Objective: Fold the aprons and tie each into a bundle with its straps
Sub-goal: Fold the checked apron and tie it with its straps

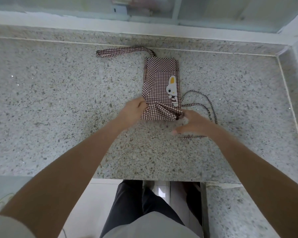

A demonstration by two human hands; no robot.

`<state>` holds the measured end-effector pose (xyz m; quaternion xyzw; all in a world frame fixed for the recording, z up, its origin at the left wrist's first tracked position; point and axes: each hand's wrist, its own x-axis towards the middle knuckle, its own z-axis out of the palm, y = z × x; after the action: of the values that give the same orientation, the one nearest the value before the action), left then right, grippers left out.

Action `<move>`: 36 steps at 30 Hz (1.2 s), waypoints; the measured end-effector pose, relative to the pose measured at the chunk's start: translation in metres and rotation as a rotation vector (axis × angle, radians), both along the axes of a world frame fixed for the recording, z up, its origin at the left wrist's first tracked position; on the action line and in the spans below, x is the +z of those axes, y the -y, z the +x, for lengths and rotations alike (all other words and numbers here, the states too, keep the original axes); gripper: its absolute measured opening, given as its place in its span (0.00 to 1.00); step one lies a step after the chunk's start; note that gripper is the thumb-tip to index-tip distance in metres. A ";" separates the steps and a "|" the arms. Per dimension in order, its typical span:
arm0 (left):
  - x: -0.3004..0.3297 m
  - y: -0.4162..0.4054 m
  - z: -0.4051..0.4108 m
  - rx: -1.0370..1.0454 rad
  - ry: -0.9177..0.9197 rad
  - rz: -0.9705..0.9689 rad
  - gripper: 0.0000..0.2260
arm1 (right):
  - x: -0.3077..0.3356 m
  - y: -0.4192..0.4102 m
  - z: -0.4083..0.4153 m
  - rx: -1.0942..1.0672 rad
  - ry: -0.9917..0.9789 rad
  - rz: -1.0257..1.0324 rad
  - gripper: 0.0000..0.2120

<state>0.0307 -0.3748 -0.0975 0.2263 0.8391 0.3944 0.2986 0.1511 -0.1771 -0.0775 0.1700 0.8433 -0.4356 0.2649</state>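
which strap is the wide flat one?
The neck strap looping off the apron's far-left corner; the thin ties trail right, beside the right hand.

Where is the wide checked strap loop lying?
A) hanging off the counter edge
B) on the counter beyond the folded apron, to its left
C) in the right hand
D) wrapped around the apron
B: the wide strap loop lies flat on the counter, running left from the top of the folded apron.
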 end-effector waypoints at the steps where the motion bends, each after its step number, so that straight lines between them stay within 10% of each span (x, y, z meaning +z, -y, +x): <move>1: 0.006 -0.003 -0.003 0.055 0.035 0.055 0.13 | -0.004 0.000 -0.004 -0.037 -0.081 0.020 0.22; 4: 0.022 -0.012 -0.010 0.267 0.235 0.244 0.20 | -0.004 0.003 -0.017 -0.322 -0.226 -0.067 0.06; 14: 0.001 -0.024 -0.046 0.318 0.385 0.248 0.05 | -0.002 -0.010 -0.065 -0.719 -0.240 -0.479 0.24; 17: 0.001 -0.044 -0.063 0.380 0.303 0.249 0.12 | -0.009 -0.021 -0.084 -0.571 -0.124 -0.311 0.38; 26: -0.031 -0.077 -0.111 0.302 0.117 -0.013 0.16 | -0.040 -0.027 -0.116 -0.476 -0.132 -0.001 0.15; 36: -0.036 -0.085 -0.111 0.078 -0.152 -0.024 0.23 | -0.050 -0.022 -0.124 -0.558 -0.217 0.176 0.24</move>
<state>-0.0807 -0.2893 -0.1339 0.2192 0.8722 0.3774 0.2209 0.0270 -0.1548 -0.1277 0.3698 0.8219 -0.4323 0.0275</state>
